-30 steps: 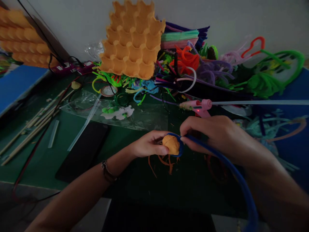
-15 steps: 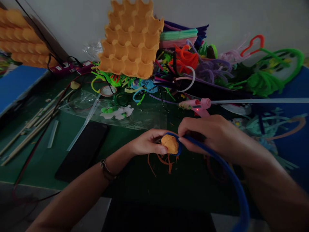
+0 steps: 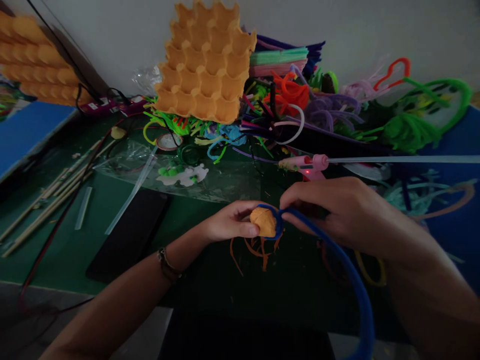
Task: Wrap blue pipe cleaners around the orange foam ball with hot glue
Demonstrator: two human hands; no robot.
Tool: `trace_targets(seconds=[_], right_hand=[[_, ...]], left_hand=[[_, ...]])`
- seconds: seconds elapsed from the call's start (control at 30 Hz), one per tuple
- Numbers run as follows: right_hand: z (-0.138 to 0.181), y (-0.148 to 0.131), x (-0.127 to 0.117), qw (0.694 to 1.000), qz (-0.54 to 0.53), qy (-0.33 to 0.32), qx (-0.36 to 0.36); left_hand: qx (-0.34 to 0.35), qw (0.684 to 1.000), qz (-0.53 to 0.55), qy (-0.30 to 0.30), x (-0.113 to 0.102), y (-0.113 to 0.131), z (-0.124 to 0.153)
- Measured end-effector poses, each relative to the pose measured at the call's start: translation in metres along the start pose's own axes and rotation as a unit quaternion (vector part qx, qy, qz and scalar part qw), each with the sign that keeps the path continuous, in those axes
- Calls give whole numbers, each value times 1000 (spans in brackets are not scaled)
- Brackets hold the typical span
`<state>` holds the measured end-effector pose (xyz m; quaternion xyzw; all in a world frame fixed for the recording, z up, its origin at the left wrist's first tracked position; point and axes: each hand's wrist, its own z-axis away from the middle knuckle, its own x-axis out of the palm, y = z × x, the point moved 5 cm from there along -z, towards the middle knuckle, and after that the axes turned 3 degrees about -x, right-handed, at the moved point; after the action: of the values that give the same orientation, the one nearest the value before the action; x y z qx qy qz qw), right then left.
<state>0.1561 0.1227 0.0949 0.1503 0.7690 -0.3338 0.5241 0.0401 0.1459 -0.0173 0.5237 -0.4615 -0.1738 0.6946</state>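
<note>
Between the thumb and fingers of my left hand (image 3: 234, 220) is a small orange egg-carton cup (image 3: 264, 223). A blue pipe cleaner (image 3: 348, 267) loops around the cup's right edge. My right hand (image 3: 326, 205) pinches that pipe cleaner just right of the cup, and its long free end curves down toward the bottom of the view. Thin orange scraps (image 3: 258, 252) lie on the table below the cup. Just beyond my right hand a pink glue gun (image 3: 309, 165) rests with a red light showing and a long clear glue stick in its back.
An orange egg tray (image 3: 206, 65) leans at the back, beside heaps of coloured pipe cleaners (image 3: 330, 102). A black phone-like slab (image 3: 127, 237), wooden sticks (image 3: 56, 195) and a clear plastic bag (image 3: 225, 182) lie to the left. Cables (image 3: 56, 225) cross the table's left side.
My right hand has moved slightly right, away from the cup, still pinching the blue pipe cleaner. The pipe cleaner's hanging end has swung left. My left hand has barely moved.
</note>
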Motion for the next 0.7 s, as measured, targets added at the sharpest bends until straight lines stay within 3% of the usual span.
trace_targets(seconds=[0.27,0.53,0.7], right_hand=[[1,-3,-1,1000,2,29,-7],[-1,0,6,999,-18,-41,20],[-1,-2,7,998,-13,-51,20]], left_hand=[[9,1000,-23,-5,-1,0,1],[1,1000,-8,-12,-2,-3,-1],[-19,999,-39,-14,-3,-3,-2]])
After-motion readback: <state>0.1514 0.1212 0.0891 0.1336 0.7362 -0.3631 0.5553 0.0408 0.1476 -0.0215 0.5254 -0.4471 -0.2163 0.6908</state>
